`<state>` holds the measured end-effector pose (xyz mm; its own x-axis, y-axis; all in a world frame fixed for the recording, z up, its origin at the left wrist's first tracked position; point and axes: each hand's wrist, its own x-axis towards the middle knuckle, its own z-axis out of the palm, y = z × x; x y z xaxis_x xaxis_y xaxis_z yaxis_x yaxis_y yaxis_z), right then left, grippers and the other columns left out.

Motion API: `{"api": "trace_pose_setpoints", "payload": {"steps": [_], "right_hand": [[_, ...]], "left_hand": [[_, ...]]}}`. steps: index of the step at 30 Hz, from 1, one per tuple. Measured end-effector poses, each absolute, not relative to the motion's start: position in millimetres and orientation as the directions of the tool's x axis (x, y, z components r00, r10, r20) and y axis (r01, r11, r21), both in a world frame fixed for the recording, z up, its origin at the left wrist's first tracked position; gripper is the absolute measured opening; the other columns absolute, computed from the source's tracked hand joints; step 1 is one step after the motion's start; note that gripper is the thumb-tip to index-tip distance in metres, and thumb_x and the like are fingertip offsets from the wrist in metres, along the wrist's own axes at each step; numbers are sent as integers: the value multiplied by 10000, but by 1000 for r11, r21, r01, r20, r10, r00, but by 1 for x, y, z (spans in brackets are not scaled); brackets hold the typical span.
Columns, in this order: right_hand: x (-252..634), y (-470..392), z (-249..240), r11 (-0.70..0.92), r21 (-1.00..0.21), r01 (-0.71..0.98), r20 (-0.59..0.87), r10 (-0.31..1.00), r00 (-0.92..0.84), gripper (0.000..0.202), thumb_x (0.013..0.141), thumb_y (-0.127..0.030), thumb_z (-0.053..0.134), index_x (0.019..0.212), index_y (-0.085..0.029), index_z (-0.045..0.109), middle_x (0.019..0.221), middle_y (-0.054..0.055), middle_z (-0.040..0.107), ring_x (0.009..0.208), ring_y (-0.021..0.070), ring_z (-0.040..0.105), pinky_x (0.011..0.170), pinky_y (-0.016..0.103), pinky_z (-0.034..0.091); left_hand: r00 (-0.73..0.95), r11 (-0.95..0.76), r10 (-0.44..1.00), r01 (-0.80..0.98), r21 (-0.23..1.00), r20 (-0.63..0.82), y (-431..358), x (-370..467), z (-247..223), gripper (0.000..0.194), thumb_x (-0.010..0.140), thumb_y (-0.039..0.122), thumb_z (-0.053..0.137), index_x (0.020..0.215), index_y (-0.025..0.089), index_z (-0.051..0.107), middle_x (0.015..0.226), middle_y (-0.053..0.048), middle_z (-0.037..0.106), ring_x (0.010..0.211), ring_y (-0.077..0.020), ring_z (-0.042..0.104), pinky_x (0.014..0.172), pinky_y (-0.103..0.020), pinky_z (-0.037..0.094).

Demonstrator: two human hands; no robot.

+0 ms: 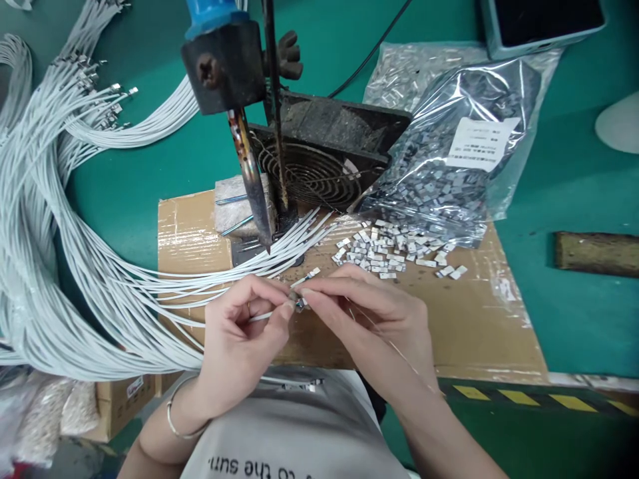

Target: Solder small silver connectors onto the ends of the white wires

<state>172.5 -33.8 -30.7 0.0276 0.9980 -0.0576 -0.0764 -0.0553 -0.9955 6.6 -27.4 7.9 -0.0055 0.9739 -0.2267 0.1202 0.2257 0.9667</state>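
My left hand pinches a white cable near its end, thumb against index finger. At that end is a small metal connector, partly hidden by my fingertips. My right hand closes thumb and index finger on the connector from the other side. A thin wire runs across the right palm toward the wrist. Just beyond my fingers lies another cable end with a connector. Above the hands, a soldering iron in a clamp points downward, its tip close to several white cables.
A large bundle of white cables fills the left side. Loose connectors lie on the cardboard, beside a plastic bag of connectors. A black fan and a grey block stand behind the iron. A phone-like device lies back right.
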Motion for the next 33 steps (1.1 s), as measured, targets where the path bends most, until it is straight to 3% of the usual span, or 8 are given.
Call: {"api": "trace_pose_setpoints", "payload": {"steps": [4, 9, 11, 13, 16, 23, 33], "right_hand": [[175, -40, -36, 26, -995, 93, 29, 999, 37, 380, 1170, -369, 459, 1348, -335, 793, 813, -8, 544, 716, 154, 543, 676, 309, 482], [175, -44, -42, 2, -995, 101, 6, 999, 41, 369, 1178, -290, 404, 1499, -323, 584, 813, -34, 650, 687, 161, 566, 675, 310, 474], [174, -43, -42, 10, -995, 95, 17, 997, 74, 277, 1163, -274, 440, 1406, -303, 570, 791, -48, 667, 640, 153, 554, 620, 297, 449], [174, -40, -40, 27, -989, 145, 43, 994, 104, 126, 1142, -257, 479, 1147, -276, 604, 761, -52, 612, 602, 138, 505, 573, 287, 405], [176, -35, -35, 77, -971, 226, 97, 992, 82, 284, 1117, -191, 484, 838, -236, 513, 770, -32, 525, 649, 127, 489, 604, 286, 402], [172, -28, -31, 117, -985, 125, 119, 993, 9, 174, 1044, -113, 617, 924, -239, 605, 1234, 43, 741, 1164, 207, 713, 985, 364, 562], [161, -28, -28, 103, -994, 31, 105, 992, 71, 225, 954, -40, 733, 910, -250, 667, 1170, 15, 838, 1150, 187, 811, 987, 290, 643]], "left_hand": [[-52, 224, 974, 134, 965, -219, -24, 8, 8, 162, 809, 16, 780, 760, 170, 759, 851, -12, 801, 616, -46, 669, 557, -82, 512], [-113, 214, 973, 144, 966, -199, -20, 7, 6, 142, 805, 37, 797, 764, 170, 768, 869, -22, 813, 648, -57, 684, 561, -89, 509], [-130, 211, 972, 132, 968, -195, -18, 6, 4, 143, 812, 41, 801, 763, 171, 765, 867, -20, 811, 666, -59, 693, 582, -87, 517], [-146, 201, 972, 119, 972, -183, -16, 6, 3, 144, 816, 41, 804, 765, 170, 765, 866, -18, 808, 675, -56, 695, 594, -80, 520], [-156, 188, 973, 106, 977, -170, -13, 5, 2, 144, 819, 36, 801, 772, 167, 766, 870, -16, 805, 657, -46, 684, 578, -66, 507], [-171, 186, 971, 87, 979, -169, -12, 6, 4, 150, 821, 25, 795, 781, 162, 749, 876, -6, 794, 587, -17, 621, 547, -57, 475], [-204, 188, 965, 89, 978, -167, -7, 8, 4, 137, 833, 53, 799, 784, 169, 745, 897, -26, 807, 584, -43, 595, 522, -112, 458]]}}
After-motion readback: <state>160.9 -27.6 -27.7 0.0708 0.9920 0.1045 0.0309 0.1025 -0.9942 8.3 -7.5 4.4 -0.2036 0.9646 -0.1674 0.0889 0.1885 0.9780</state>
